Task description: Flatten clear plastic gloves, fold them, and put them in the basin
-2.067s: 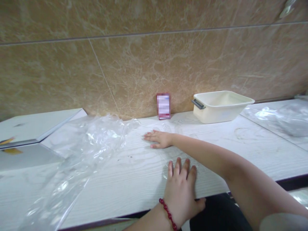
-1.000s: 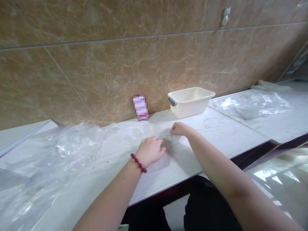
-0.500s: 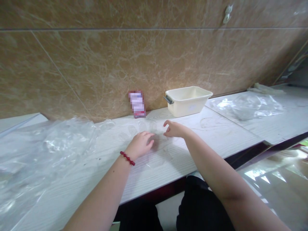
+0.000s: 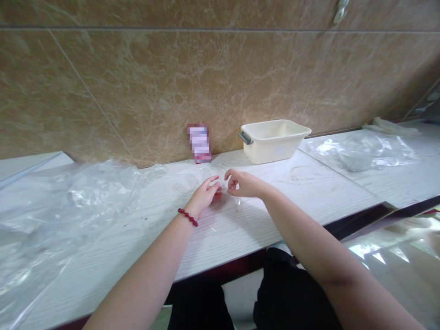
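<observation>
Over the middle of the white wood-grain table [image 4: 254, 224], my two hands are close together, fingertips facing. My left hand [image 4: 205, 195], with a red bead bracelet [image 4: 187, 217] at the wrist, has its index finger reaching forward and its thumb and other fingers curled. A faint see-through plastic piece [image 4: 223, 187] appears between the hands; its exact shape cannot be made out. My right hand [image 4: 245, 184] is curled in a pinch at the same piece. Several thin clear round pieces [image 4: 187, 181] lie on the table just beyond my left hand.
A cream plastic bin [image 4: 271, 151] with a grey handle stands by the marble wall [image 4: 154, 82]. A blurred-out phone-shaped object [image 4: 200, 144] leans against that wall. Crumpled clear plastic [image 4: 99, 188] covers the left side, and a clear bag [image 4: 371, 151] lies at the right.
My hands have come closer together. The right hand's fingers have closed into a pinch, and the left fingers have curled in. The view has shifted slightly.
</observation>
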`<state>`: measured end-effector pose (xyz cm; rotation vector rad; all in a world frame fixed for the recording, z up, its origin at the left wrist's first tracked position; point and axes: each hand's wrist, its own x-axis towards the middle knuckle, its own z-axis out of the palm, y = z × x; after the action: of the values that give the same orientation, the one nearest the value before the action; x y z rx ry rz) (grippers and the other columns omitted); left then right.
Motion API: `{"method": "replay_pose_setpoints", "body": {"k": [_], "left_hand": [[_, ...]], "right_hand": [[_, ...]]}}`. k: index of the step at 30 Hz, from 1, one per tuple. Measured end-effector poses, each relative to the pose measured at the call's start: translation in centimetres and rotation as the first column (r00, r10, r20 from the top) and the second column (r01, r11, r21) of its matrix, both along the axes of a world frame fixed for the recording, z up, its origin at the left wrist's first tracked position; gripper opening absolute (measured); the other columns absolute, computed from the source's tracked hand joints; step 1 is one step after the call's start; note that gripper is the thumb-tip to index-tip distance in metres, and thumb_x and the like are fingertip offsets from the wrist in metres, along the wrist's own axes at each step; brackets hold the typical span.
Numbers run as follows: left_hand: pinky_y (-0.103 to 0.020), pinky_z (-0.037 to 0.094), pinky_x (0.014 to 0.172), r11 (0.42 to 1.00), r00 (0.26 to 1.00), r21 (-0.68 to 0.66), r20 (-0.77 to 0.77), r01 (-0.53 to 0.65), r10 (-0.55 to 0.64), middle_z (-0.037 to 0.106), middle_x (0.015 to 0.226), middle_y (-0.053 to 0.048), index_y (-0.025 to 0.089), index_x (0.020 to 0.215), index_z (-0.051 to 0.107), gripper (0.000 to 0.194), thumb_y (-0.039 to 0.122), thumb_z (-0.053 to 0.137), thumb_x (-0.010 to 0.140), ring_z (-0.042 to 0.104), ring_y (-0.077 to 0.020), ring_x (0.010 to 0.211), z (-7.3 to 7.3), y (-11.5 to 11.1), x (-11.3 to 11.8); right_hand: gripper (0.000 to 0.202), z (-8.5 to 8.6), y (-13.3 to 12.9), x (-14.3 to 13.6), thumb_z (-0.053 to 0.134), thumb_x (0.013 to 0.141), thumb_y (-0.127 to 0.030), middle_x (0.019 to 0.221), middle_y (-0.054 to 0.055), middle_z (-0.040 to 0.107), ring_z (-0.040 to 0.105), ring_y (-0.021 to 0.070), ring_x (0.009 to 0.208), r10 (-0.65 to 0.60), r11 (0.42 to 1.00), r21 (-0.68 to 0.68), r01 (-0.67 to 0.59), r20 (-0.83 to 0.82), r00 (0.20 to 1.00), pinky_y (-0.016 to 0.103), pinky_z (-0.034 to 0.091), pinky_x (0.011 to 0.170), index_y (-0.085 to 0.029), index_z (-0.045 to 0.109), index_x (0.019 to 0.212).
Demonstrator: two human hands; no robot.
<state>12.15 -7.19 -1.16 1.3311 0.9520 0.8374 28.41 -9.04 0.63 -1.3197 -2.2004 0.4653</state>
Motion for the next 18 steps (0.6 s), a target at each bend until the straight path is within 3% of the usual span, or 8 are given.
{"method": "replay_pose_setpoints", "body": {"k": [3, 7, 11, 18], "left_hand": [[-0.025, 0.045, 0.071, 0.997, 0.999, -0.08, 0.047, -0.008, 0.012, 0.06, 0.083, -0.007, 0.01, 0.088, 0.057, 0.023, 0.026, 0.048, 0.074, 0.056, -0.0103, 0.071, -0.2, 0.1, 0.1], [-0.026, 0.045, 0.068, 0.999, 0.994, 0.012, -0.099, -0.044, 0.045, 0.062, 0.071, -0.006, 0.01, 0.069, 0.061, 0.021, 0.03, 0.055, 0.067, 0.056, -0.0114, 0.065, -1.0, 0.6, -0.2], [-0.025, 0.045, 0.066, 0.994, 0.973, 0.106, -0.229, -0.013, 0.037, 0.064, 0.073, -0.006, 0.011, 0.077, 0.063, 0.019, 0.021, 0.06, 0.061, 0.057, -0.012, 0.064, -1.7, 0.9, -0.6], [-0.022, 0.044, 0.057, 0.972, 0.852, 0.229, -0.519, 0.062, 0.068, 0.065, 0.074, -0.007, 0.011, 0.093, 0.06, 0.031, 0.023, 0.057, 0.065, 0.058, -0.0127, 0.06, -0.8, 0.4, -0.6]], "right_hand": [[0.033, 0.0, 0.0, -0.1, 0.053, 0.063, -0.017, 0.068, -0.002, 0.06, 0.053, 0.0092, 0.063, 0.029, 0.999, -0.023, -0.028, 0.023, 0.999, 0.02, 0.038, 0.06, -0.017, 0.043, 0.094], [0.026, 0.4, 0.0, 0.4, 0.051, 0.068, -0.025, 0.071, 0.001, 0.06, 0.053, 0.0093, 0.065, 0.037, 0.998, -0.048, -0.035, 0.041, 0.998, 0.02, 0.039, 0.061, -0.017, 0.048, 0.092], [0.019, 0.9, 0.1, 1.2, 0.049, 0.069, -0.023, 0.077, 0.003, 0.059, 0.052, 0.01, 0.066, -0.041, 0.997, -0.059, 0.052, 0.169, 0.985, 0.021, 0.038, 0.061, -0.016, 0.056, 0.086], [0.03, 1.2, 0.0, 1.8, 0.053, 0.066, -0.028, 0.085, 0.003, 0.058, 0.052, 0.0124, 0.071, 0.041, 0.978, -0.205, 0.034, 0.351, 0.936, 0.021, 0.038, 0.064, -0.021, 0.059, 0.095]]}}
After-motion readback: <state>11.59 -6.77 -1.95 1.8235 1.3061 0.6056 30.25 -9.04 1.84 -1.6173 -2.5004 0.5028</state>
